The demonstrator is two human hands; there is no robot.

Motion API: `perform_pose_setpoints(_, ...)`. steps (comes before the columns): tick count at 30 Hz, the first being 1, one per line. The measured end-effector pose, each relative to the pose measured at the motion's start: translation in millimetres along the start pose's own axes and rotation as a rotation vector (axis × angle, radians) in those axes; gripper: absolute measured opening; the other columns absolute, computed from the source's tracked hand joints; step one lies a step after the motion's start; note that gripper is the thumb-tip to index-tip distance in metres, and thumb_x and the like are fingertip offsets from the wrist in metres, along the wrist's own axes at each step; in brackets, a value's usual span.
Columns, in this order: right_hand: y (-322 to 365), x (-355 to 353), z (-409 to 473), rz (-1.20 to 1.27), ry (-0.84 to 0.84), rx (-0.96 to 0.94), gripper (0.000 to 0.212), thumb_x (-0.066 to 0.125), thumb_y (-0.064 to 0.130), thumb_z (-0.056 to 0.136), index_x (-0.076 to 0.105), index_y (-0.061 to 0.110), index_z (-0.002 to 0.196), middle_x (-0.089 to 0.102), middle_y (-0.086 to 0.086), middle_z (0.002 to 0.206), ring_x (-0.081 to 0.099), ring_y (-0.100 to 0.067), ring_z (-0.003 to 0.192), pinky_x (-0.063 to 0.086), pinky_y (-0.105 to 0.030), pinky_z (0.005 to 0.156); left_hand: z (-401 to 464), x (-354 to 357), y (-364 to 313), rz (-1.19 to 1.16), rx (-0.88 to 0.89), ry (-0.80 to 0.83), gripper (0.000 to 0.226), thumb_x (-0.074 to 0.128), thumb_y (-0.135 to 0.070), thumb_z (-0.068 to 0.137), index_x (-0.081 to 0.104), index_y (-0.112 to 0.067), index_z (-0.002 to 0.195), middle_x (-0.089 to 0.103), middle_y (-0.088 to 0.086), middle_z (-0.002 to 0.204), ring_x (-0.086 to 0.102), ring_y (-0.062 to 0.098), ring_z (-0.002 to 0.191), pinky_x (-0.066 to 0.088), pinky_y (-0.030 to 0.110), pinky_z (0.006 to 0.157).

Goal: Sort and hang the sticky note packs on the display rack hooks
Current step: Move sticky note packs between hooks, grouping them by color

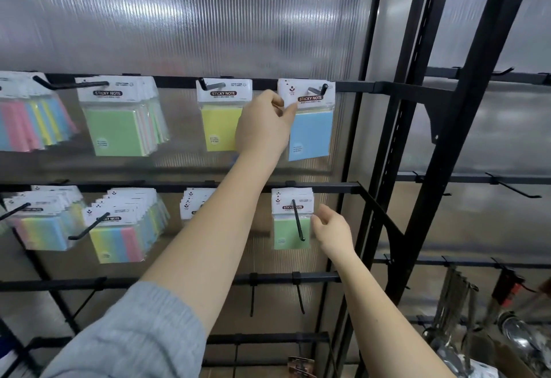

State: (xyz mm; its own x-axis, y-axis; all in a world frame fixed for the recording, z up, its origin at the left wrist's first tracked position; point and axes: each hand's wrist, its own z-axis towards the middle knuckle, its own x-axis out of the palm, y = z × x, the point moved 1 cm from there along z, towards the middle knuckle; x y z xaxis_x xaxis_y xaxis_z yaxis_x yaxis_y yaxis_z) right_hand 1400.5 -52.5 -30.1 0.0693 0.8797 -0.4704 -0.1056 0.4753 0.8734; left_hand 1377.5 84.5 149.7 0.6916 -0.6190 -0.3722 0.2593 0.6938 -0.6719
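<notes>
A blue sticky note pack (311, 130) hangs on the rightmost hook (318, 90) of the upper rail. My left hand (264, 123) pinches the left edge of its white header card. To its left a yellow pack (221, 127) hangs on its own hook, partly behind my hand. On the rail below, green packs (290, 233) hang on a long hook (298, 219). My right hand (331, 233) is right beside them with loosely bent fingers, holding nothing.
Further left hang a stack fronted by a green pack (114, 127), striped multicolour packs (117, 237) and more packs at the left edge (26, 121). Bare hooks (299, 295) stick out of the lower rails. A black upright (429, 145) and another hook rack stand on the right.
</notes>
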Motion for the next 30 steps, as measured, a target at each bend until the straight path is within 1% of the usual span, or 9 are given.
perform_pose_setpoints(1, 2, 2, 1, 0.02, 0.002, 0.002, 0.015, 0.044, 0.016, 0.095, 0.053, 0.023, 0.086, 0.061, 0.004, 0.091, 0.054, -0.018, 0.082, 0.035, -0.015, 0.055, -2, -3, 2, -0.011, -0.005, 0.004, 0.022, 0.06, -0.035, 0.09, 0.061, -0.015, 0.097, 0.058, -0.009, 0.081, 0.06, 0.016, 0.083, 0.048, 0.028, 0.071)
perform_pose_setpoints(3, 6, 3, 1, 0.07, 0.005, -0.003, 0.019, 0.043, 0.014, 0.096, 0.059, 0.023, 0.102, 0.064, 0.004, 0.095, 0.056, -0.013, 0.085, 0.038, -0.015, 0.057, -6, -8, 4, -0.013, -0.009, 0.011, 0.021, 0.059, -0.036, 0.09, 0.061, -0.016, 0.096, 0.056, -0.012, 0.078, 0.058, 0.012, 0.08, 0.046, 0.025, 0.067)
perform_pose_setpoints(7, 12, 10, 0, 0.136, -0.019, 0.026, 0.031, 0.044, 0.018, 0.096, 0.064, 0.018, 0.12, 0.069, 0.0, 0.11, 0.063, -0.017, 0.098, 0.05, -0.024, 0.072, -16, -24, 10, 0.006, -0.026, 0.008, 0.017, 0.058, -0.037, 0.09, 0.061, -0.02, 0.087, 0.055, -0.016, 0.071, 0.057, 0.009, 0.076, 0.043, 0.022, 0.062)
perform_pose_setpoints(13, 15, 16, -7, 0.224, -0.151, 0.136, 0.036, 0.05, 0.017, 0.095, 0.054, 0.007, 0.13, 0.062, -0.004, 0.122, 0.058, -0.015, 0.102, 0.041, -0.016, 0.068, -42, -48, 27, 0.062, -0.092, -0.043, 0.014, 0.057, -0.032, 0.089, 0.061, -0.023, 0.079, 0.054, -0.018, 0.064, 0.054, 0.009, 0.07, 0.037, 0.017, 0.055)
perform_pose_setpoints(16, 16, 19, -13, 0.238, -0.186, 0.133, 0.029, 0.054, 0.021, 0.095, 0.061, 0.004, 0.118, 0.064, -0.005, 0.111, 0.057, -0.014, 0.093, 0.036, -0.015, 0.057, -58, -54, 37, 0.078, -0.132, -0.015, 0.014, 0.058, -0.032, 0.09, 0.061, -0.022, 0.079, 0.054, -0.018, 0.064, 0.054, 0.007, 0.067, 0.039, 0.017, 0.056)
perform_pose_setpoints(18, 16, 22, -16, 0.28, -0.131, 0.115, 0.023, 0.053, 0.022, 0.096, 0.067, 0.004, 0.092, 0.066, -0.004, 0.085, 0.058, -0.016, 0.076, 0.035, -0.02, 0.053, -68, -56, 44, 0.078, -0.16, 0.008, 0.016, 0.058, -0.033, 0.09, 0.062, -0.021, 0.081, 0.057, -0.017, 0.065, 0.054, 0.005, 0.065, 0.043, 0.02, 0.056)
perform_pose_setpoints(21, 21, 18, -23, 0.276, -0.062, 0.082, 0.041, 0.05, 0.019, 0.097, 0.05, 0.009, 0.057, 0.047, 0.0, 0.055, 0.04, -0.013, 0.054, 0.027, -0.02, 0.046, -82, -59, 53, 0.096, -0.204, 0.007, 0.012, 0.059, -0.032, 0.089, 0.063, -0.024, 0.082, 0.061, -0.014, 0.071, 0.059, 0.01, 0.068, 0.046, 0.025, 0.057)
perform_pose_setpoints(25, 23, 6, -36, 0.227, -0.048, 0.052, 0.044, 0.047, 0.018, 0.096, 0.033, 0.014, 0.054, 0.032, 0.001, 0.052, 0.028, -0.015, 0.053, 0.02, -0.028, 0.051, -97, -65, 64, 0.115, -0.264, -0.032, 0.011, 0.059, -0.031, 0.089, 0.063, -0.024, 0.081, 0.06, -0.015, 0.073, 0.057, 0.007, 0.072, 0.041, 0.021, 0.057)
perform_pose_setpoints(30, 21, -9, -61, 0.161, -0.005, 0.034, 0.037, 0.046, 0.017, 0.094, 0.043, 0.011, 0.058, 0.04, -0.001, 0.055, 0.033, -0.017, 0.055, 0.023, -0.029, 0.053, -122, -75, 83, 0.107, -0.397, -0.046, 0.014, 0.054, -0.028, 0.092, 0.063, -0.019, 0.086, 0.062, -0.012, 0.076, 0.055, 0.004, 0.068, 0.037, 0.019, 0.054)
